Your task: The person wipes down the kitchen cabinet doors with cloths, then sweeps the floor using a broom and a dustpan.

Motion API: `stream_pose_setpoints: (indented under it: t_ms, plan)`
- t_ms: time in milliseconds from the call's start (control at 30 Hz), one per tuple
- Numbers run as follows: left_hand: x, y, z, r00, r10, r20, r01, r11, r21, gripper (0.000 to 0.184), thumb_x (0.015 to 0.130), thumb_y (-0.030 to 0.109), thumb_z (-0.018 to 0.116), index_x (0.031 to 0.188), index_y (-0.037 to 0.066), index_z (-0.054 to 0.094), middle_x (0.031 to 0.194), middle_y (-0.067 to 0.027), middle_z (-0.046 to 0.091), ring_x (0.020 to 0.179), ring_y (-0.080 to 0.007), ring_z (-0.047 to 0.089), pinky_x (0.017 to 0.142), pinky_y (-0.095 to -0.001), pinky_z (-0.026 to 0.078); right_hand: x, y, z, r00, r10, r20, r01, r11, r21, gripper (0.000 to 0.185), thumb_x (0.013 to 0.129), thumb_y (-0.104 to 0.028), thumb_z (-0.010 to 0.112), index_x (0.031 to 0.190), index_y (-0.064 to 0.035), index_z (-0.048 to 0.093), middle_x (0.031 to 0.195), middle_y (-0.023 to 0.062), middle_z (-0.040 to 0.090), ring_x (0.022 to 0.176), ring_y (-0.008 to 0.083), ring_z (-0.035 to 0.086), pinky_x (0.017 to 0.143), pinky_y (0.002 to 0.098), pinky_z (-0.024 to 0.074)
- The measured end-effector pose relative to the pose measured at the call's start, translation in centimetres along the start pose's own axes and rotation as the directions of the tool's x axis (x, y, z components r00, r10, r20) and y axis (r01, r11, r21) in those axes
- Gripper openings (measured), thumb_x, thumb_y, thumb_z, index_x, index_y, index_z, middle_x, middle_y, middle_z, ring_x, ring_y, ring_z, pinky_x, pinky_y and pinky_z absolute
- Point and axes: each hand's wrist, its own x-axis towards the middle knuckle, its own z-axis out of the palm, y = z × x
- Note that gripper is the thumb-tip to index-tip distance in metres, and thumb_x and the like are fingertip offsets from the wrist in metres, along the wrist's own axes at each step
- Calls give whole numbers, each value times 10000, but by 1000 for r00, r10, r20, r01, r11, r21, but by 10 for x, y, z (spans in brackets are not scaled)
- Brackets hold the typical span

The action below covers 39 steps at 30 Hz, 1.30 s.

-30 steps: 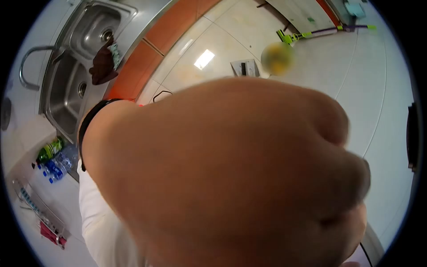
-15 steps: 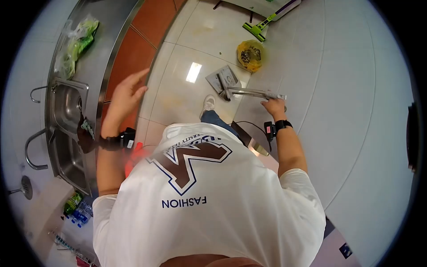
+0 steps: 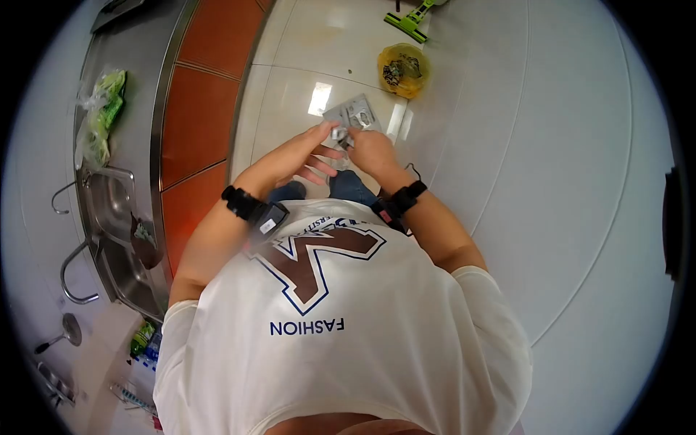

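In the head view, a grey dustpan (image 3: 360, 110) rests on the tiled floor ahead of my feet. Its long silver handle (image 3: 338, 135) rises toward me, seen almost end-on between my hands. My right hand (image 3: 371, 152) is closed at the handle's upper end. My left hand (image 3: 308, 156) comes in from the other side, thumb beside the handle end and fingers stretched apart below it. The broom's bristles are hidden behind my hands.
A yellow-bagged waste bin (image 3: 404, 70) stands by the white wall, with a green squeegee mop head (image 3: 407, 27) beyond it. Along the left runs a steel counter with a double sink (image 3: 116, 196) and a bag of green vegetables (image 3: 107, 116).
My right hand has swung inward from the wall side, bringing the broom and dustpan handles upright before me. My left hand has moved from the counter side to meet it.
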Motion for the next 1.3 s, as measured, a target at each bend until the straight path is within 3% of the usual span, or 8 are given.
stream_pose_setpoints:
  t_ms: [67, 233, 467, 700, 967, 1100, 1233, 1300]
  plan:
    - [18, 7, 4, 992, -113, 59, 119, 986, -113, 698, 917, 601, 450, 1410, 112, 381, 1143, -204, 589, 943, -229, 629, 767, -337, 553, -2, -7, 9, 999, -30, 44, 30, 1000, 4, 323, 769, -158, 602, 1080, -80, 646, 849, 160, 685, 790, 339, 667, 696, 452, 525]
    - [41, 1, -4, 923, -373, 96, 376, 926, -17, 391, 900, 241, 578, 1244, 80, 487, 938, -154, 625, 708, -164, 639, 611, -281, 556, -7, 10, 45, 999, -42, 8, 42, 999, -6, 364, 774, -165, 601, 1133, -109, 628, 835, 149, 683, 791, 342, 662, 691, 454, 520]
    - [-26, -1, -153, 974, -204, 98, 217, 964, -153, 402, 768, -62, 521, 1158, 37, 543, 848, -81, 586, 525, -50, 458, 421, -157, 372, -64, 118, 37, 981, 187, -59, -187, 982, 2, 473, 799, -264, 636, 1266, -220, 571, 971, 163, 666, 906, 351, 629, 783, 447, 502]
    - [-110, -7, -212, 913, -395, 100, 400, 915, -46, 538, 797, -24, 483, 1317, 110, 451, 763, -40, 557, 425, -65, 423, 357, -188, 350, -115, 68, 44, 925, 363, -115, -356, 931, 73, 449, 794, -259, 631, 1240, -220, 594, 1043, 150, 663, 924, 351, 623, 806, 442, 500]
    - [-58, -95, -301, 891, -449, -66, 440, 818, 371, 810, 805, -18, 482, 1519, 174, 150, 873, -29, 573, 518, -70, 476, 409, -215, 383, -175, 21, 60, 744, 633, -214, -585, 772, 250, 477, 765, -282, 632, 1232, -192, 607, 822, 176, 659, 731, 339, 637, 667, 428, 498]
    - [-39, -123, -325, 839, -378, -391, 543, 539, 644, 544, 873, 127, 551, 1392, 71, 397, 873, -100, 623, 608, -197, 601, 541, -333, 488, -214, -9, 73, 675, 665, -319, -642, 743, 189, 456, 766, -284, 638, 1209, -179, 625, 796, 167, 660, 695, 330, 628, 652, 418, 496]
    - [-45, -135, -349, 828, -269, -492, 556, 275, 785, 423, 908, 236, 545, 1270, 20, 515, 932, -209, 653, 723, -285, 645, 605, -409, 508, -245, -31, 89, 575, 753, -318, -719, 651, 242, 435, 766, -274, 643, 1188, -167, 638, 804, 168, 666, 728, 335, 642, 676, 422, 505]
    - [-52, -148, -363, 921, 63, -385, 362, 231, 903, 414, 914, 350, 560, 1129, 0, 604, 992, -253, 649, 940, -365, 638, 768, -446, 496, -260, -35, 104, 553, 761, -339, -708, 644, 289, 438, 779, -267, 654, 1178, -85, 638, 869, 200, 677, 725, 323, 666, 683, 385, 519]
